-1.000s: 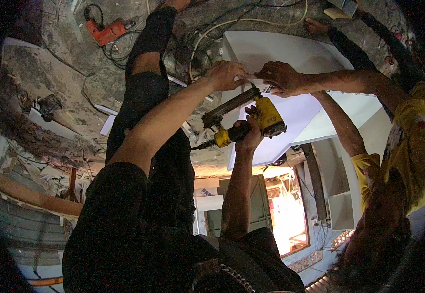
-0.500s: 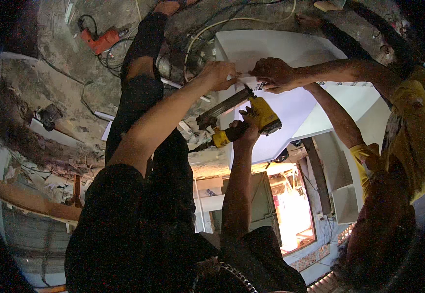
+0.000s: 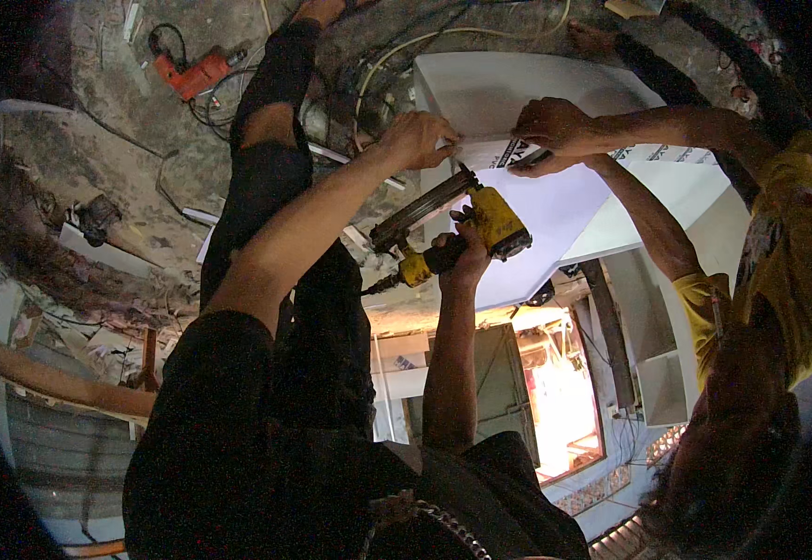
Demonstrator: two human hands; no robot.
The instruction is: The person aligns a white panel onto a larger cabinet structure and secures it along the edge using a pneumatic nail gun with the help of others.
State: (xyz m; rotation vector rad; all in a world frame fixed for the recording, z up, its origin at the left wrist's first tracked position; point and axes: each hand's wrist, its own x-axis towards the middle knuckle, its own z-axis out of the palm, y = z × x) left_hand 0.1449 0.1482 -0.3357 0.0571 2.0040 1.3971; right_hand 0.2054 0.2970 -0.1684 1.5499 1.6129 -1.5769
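My right hand point(image 3: 464, 254) is wrapped round the grip of a yellow and black pneumatic nail gun point(image 3: 499, 222). The gun's long dark magazine point(image 3: 420, 213) slants across, and its nose end points up at the panel's edge, close to my other hand. With fingers bent, my left hand point(image 3: 420, 140) pinches the edge of a white panel point(image 3: 527, 79); the fingertips are partly hidden. Across from it, a co-worker's hand point(image 3: 555, 128) rests at the same edge, apart from mine. The co-worker's second arm point(image 3: 644, 219) reaches under the panel.
An orange corded drill point(image 3: 193, 75) lies on the rough floor at the far left, among cables and a pale hose point(image 3: 443, 35). White offcuts point(image 3: 107, 252) are scattered on the left. The co-worker in a yellow shirt point(image 3: 784, 243) is close on my right. A bright doorway point(image 3: 560, 401) shows beyond.
The co-worker's hand has drawn right, away from my left hand, uncovering dark print on the panel. My right hand and the nail gun have shifted slightly left.
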